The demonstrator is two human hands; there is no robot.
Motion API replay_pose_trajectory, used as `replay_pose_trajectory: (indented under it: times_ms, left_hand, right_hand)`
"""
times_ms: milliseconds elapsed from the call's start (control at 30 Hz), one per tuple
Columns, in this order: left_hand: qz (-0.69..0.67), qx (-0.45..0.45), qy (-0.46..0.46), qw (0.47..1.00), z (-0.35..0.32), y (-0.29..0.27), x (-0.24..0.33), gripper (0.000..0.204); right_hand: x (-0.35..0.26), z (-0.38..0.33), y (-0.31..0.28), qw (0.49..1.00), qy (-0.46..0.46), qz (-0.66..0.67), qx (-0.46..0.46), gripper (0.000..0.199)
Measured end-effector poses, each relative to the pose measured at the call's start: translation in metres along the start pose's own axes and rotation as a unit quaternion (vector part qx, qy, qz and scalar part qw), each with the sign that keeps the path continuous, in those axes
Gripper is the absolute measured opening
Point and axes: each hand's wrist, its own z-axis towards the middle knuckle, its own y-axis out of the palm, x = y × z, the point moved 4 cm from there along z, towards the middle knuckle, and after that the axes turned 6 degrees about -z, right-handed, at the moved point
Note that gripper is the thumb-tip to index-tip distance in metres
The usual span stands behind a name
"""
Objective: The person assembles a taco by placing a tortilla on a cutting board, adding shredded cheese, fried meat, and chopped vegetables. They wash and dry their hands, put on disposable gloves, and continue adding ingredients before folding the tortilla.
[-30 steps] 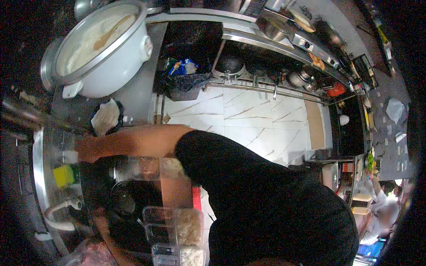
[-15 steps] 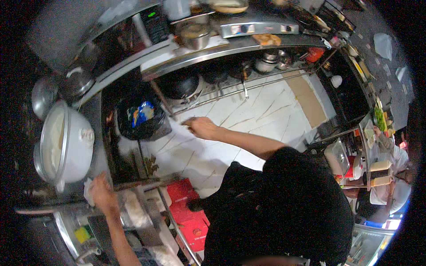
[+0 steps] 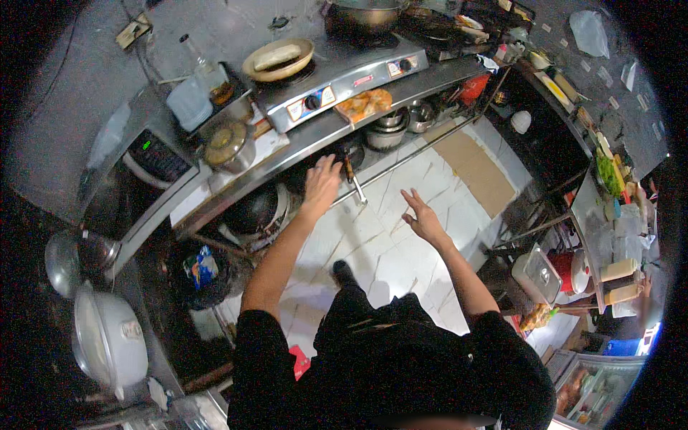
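1. Pan handle: low beneath the front edge of the metal desk, its long axis slanting, free end pointing out over the tiled floor and slightly rightward; the pan body is probably lost in shadow.
2. Left hand: empty, fingers loosely extended, appearing just beside the handle.
3. Right hand: empty, fingers spread, above the floor.

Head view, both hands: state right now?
Left hand: open, nothing visible in it.
Right hand: open, fingers spread, nothing visible in it.
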Motion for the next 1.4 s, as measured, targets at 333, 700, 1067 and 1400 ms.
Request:
replay_pose_trajectory:
  times_ms: [333,700,1067,1400]
  left_hand:
    - [-0.103,0.109,0.098,0.984,0.241,0.135,-0.059,0.040]
    - [-0.048,-0.011,-0.063,0.997,0.289,0.194,-0.060,0.033]
    - [-0.367,-0.033,0.140,0.919,0.560,0.290,0.249,0.031]
    - [-0.243,-0.016,0.185,0.952,0.841,0.479,0.419,0.046]
  right_hand:
    - [0.104,0.124,-0.053,0.979,0.188,0.065,0.042,0.081]
    - [0.257,0.170,-0.104,0.961,0.237,-0.027,0.141,0.071]
    - [0.487,0.230,-0.202,0.934,0.295,0.039,0.199,0.063]
    - [0.656,0.255,-0.319,0.836,0.418,0.268,0.233,0.051]
